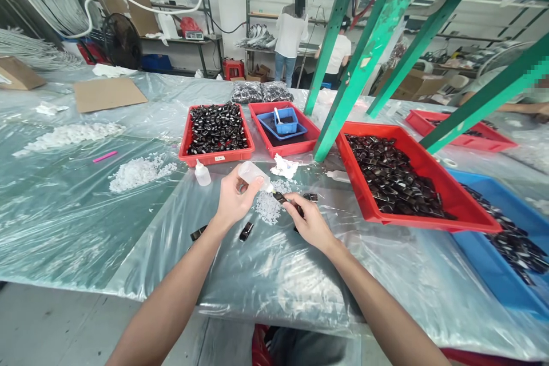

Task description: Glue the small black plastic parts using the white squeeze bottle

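Note:
My left hand [238, 194] is closed around a translucent squeeze bottle [253, 174], tilted with its nozzle down to the right. The nozzle tip meets or nearly meets a small black part [279, 197] pinched in the fingers of my right hand [309, 220]. Beneath both lies a scatter of small white pieces [268, 209]. A loose black part [246, 231] rests on the plastic sheet nearer me, another black part [198, 233] is partly behind my left forearm, and one more black part [310, 198] lies just beyond my right hand.
Red trays [217, 157] [412, 183] hold heaps of black parts; a red tray [274, 148] holds small blue trays. A blue bin [484, 274] stands at right. Green posts [355, 63] rise from the table. A second bottle [202, 174] stands left. Two people [289, 34] are farther back.

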A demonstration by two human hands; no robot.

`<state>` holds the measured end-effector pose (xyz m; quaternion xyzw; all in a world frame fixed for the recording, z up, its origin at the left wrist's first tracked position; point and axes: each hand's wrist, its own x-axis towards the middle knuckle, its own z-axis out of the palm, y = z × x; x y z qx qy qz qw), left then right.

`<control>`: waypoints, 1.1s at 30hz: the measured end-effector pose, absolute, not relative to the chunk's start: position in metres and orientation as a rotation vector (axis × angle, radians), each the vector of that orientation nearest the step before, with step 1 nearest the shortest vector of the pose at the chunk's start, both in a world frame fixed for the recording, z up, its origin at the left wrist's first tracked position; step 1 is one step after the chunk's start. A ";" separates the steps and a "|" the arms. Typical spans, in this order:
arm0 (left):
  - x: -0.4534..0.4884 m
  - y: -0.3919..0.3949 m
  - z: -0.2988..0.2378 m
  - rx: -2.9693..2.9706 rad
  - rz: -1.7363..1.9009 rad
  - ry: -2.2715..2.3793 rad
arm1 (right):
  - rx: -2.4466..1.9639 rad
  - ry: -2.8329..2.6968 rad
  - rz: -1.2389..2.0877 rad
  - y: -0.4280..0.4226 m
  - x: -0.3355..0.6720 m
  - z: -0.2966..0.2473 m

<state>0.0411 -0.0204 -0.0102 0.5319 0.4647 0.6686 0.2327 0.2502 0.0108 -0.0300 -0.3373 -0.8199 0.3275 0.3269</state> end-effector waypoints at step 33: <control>0.049 -0.021 -0.006 1.372 1.836 1.292 | -0.916 -2.244 0.762 0.021 0.265 -0.020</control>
